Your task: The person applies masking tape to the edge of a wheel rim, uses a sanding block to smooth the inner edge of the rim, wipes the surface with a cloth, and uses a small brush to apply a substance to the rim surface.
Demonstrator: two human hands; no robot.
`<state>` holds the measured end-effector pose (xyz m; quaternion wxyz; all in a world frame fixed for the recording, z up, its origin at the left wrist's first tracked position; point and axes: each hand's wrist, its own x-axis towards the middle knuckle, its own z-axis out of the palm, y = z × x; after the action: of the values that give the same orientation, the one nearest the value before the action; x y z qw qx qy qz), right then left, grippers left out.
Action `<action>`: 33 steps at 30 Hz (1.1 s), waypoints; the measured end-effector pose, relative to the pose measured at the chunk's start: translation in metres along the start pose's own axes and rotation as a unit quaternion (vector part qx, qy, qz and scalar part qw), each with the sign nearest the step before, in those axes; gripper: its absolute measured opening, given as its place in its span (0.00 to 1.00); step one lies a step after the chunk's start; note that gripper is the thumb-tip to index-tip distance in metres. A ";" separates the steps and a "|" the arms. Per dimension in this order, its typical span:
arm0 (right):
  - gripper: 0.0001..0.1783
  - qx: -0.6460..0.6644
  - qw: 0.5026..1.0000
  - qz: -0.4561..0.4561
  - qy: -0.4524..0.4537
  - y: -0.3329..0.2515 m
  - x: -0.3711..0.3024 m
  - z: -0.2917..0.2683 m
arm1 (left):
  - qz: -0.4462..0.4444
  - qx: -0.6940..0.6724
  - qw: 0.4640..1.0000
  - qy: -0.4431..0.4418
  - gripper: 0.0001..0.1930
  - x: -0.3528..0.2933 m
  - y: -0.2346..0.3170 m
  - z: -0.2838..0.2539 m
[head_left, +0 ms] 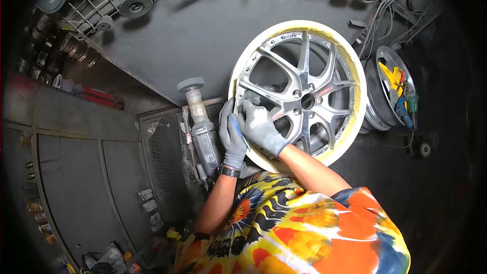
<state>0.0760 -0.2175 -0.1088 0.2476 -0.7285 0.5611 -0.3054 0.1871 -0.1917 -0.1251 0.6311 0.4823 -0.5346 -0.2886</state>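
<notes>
A large silver multi-spoke wheel rim [304, 63] stands tilted in front of me. Yellowish masking tape [358, 91] runs around its lip, with a cream band outside it. Both hands wear grey gloves and meet at the rim's left side. My left hand [233, 137] grips the outer edge, its fingers close together and pointing up. Just inside it, my right hand [261, 128] presses at the inner edge of the lip with bent fingers. Its fingertips are partly hidden, and what they pinch, if anything, cannot be made out.
A grey power grinder with a round wheel [195, 104] stands left of my hands. Another rim [380, 104] on the right holds yellow and blue tools [401, 91]. Abrasive discs [136, 6] hang along a wire rack at the back. Cables [378, 25] hang at the back right.
</notes>
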 end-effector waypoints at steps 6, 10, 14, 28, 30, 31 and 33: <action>0.11 0.023 0.999 0.025 0.037 -0.011 0.005 -0.004 | -0.035 -0.017 0.999 0.002 0.24 -0.018 -0.003 -0.003; 0.09 0.025 0.999 -0.006 0.045 -0.010 0.020 -0.010 | -0.024 -0.027 0.999 0.009 0.24 -0.013 -0.008 0.002; 0.10 0.030 0.996 -0.005 0.086 -0.007 0.024 -0.004 | -0.018 -0.015 1.000 0.007 0.24 -0.017 -0.002 0.000; 0.13 -0.003 0.998 0.054 -0.034 -0.009 0.014 -0.014 | -0.047 -0.040 0.998 0.009 0.23 -0.014 0.004 0.002; 0.14 0.010 0.997 0.071 0.014 -0.015 0.010 -0.011 | -0.040 -0.037 0.998 0.008 0.23 -0.014 0.003 0.002; 0.14 0.012 0.997 0.069 0.013 -0.016 0.009 -0.012 | -0.039 -0.035 0.999 0.010 0.23 -0.015 0.001 0.001; 0.13 -0.005 0.995 0.050 -0.082 -0.017 0.007 -0.019 | -0.026 -0.035 0.999 0.018 0.23 -0.016 -0.004 0.000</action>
<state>0.0755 -0.2207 -0.0826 0.3046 -0.7232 0.5760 -0.2288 0.1838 -0.1788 -0.1348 0.6498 0.4787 -0.4999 -0.3142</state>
